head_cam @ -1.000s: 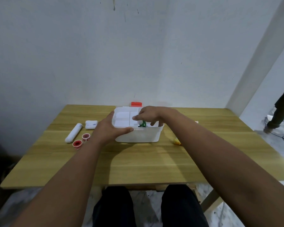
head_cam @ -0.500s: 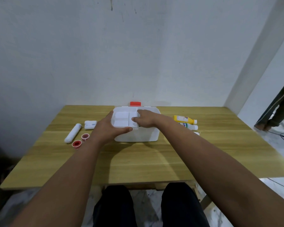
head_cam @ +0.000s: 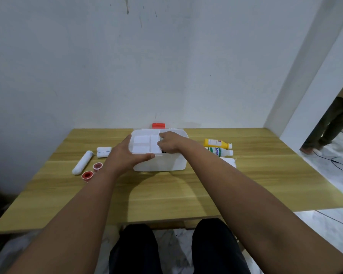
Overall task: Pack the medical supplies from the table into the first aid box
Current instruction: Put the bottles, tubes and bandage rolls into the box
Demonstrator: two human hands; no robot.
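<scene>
First aid box, white plastic with rounded corners, sits mid-tabletop near the far edge, red latch at its back. Left hand clamps the divided white tray at the box's left side, thumb along the tray's front edge. Right hand curled on the tray's right edge; fingers pressed together, can't tell what they pinch. Left of box: white roll, small white pack, two red-cored tape rolls. Right: yellow bottle, green-labelled white bottle, both lying flat. Near half of the wood-grain tabletop is open.
</scene>
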